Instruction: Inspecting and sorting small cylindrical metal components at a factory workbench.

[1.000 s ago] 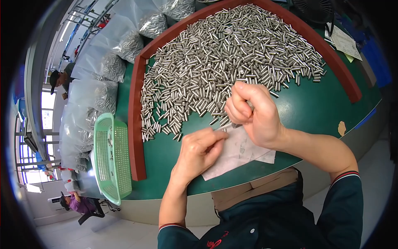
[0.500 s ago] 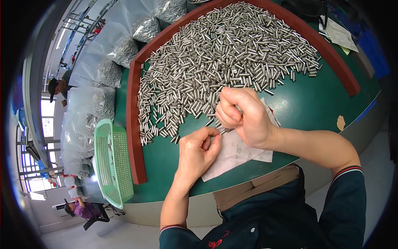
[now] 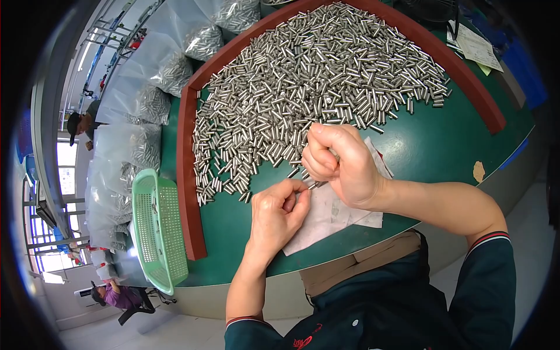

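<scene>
A wide heap of short shiny metal pins (image 3: 315,76) is spread over the green tabletop (image 3: 431,151). At its near edge my left hand (image 3: 277,211) is closed, thumb and forefinger pinched on a small metal pin (image 3: 315,185) whose end sticks out to the right. My right hand (image 3: 341,160) is curled into a fist just above and to the right, with the thumb pressed on the bent forefinger. Whatever lies inside that fist is hidden. Beneath both hands is a pale, smudged cloth or paper sheet (image 3: 318,224).
Dark red rails (image 3: 188,175) border the heap at left, back and right. A green mesh basket (image 3: 170,224) with a few pieces inside stands left of the rail. Clear bags (image 3: 153,105) of pins line the left side. Papers (image 3: 475,46) lie at the back right. Two people are farther left.
Both hands keep almost the same pose and place. The whole view has shifted very slightly; no pin has visibly been moved.
</scene>
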### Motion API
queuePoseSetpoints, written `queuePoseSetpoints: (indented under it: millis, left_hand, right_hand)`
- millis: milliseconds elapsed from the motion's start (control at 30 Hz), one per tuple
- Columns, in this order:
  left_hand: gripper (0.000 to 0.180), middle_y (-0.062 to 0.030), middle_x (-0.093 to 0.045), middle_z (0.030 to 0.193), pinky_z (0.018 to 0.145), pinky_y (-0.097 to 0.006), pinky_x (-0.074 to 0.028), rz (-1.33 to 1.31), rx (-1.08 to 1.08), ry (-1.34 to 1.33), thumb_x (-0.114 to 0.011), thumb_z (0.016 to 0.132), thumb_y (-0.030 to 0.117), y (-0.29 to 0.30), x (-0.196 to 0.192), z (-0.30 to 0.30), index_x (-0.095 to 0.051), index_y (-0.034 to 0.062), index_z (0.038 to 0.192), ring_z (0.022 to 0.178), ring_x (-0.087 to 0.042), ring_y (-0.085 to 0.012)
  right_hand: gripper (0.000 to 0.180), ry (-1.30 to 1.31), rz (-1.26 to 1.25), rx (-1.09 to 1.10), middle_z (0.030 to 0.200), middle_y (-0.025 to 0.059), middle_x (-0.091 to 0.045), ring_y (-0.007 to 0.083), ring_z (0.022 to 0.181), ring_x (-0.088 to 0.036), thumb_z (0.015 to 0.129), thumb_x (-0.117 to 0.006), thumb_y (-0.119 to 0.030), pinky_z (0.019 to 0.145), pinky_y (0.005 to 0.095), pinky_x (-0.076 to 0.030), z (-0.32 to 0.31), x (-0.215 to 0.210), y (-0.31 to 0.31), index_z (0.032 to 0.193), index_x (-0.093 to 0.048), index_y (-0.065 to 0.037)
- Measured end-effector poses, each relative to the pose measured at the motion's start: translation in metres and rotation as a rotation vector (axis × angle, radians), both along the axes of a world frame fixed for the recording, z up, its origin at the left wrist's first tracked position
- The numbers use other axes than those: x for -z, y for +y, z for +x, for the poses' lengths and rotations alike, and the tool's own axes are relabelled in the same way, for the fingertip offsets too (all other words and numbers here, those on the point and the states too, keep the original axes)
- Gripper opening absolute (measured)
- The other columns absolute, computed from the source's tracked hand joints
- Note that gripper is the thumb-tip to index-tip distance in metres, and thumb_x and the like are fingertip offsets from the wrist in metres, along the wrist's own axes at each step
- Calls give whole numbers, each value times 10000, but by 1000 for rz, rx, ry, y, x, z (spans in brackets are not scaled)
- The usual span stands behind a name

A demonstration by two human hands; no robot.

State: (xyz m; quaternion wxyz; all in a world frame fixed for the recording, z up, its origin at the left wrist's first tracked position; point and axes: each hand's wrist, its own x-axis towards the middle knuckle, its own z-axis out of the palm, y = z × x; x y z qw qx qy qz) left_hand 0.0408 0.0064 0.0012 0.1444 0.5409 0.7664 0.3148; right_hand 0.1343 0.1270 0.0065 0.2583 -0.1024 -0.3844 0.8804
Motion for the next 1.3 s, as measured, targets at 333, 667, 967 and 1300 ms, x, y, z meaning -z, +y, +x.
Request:
queuePoseSetpoints:
  millis: [333, 667, 967, 1300]
  left_hand:
    - [45, -61, -412, 465, 405, -267, -338, 5, 10, -71, -609, 676, 7, 1, -3, 1, -566, -7, 678, 391, -371, -138]
    - [39, -1, -540, 713, 503, -159, -331, 100, -205, -842, -564, 790, 31, -5, -6, -14, -547, 24, 824, 543, -419, -37]
    - [205, -63, -537, 796, 460, -165, -260, 187, -154, -1581, -480, 843, 65, -11, -1, -39, -504, 4, 1037, 479, -310, -29]
    - [95, 42, -462, 631, 502, -175, -302, 173, -316, -747, -566, 808, 98, -4, -8, -26, -545, 16, 764, 560, -364, -14]
  right_hand:
    - [391, 54, 164, 21, 452, -17, -259, 78, 435, -226, 864, -349, -192, 438, 240, -209, 1, 2, -9, 493, -285, -86]
    - [392, 9, 46, 36, 436, -23, -255, 77, 413, -210, 860, -352, -194, 413, 246, -180, -1, 5, -4, 487, -277, -98]
    - [382, 41, -4, -22, 445, -26, -270, 63, 414, -219, 855, -344, -190, 404, 238, -173, -3, 8, -1, 495, -264, -93]
    - [397, 10, 41, 12, 412, -20, -236, 85, 398, -176, 860, -350, -226, 404, 250, -163, -3, 6, -2, 490, -272, -106]
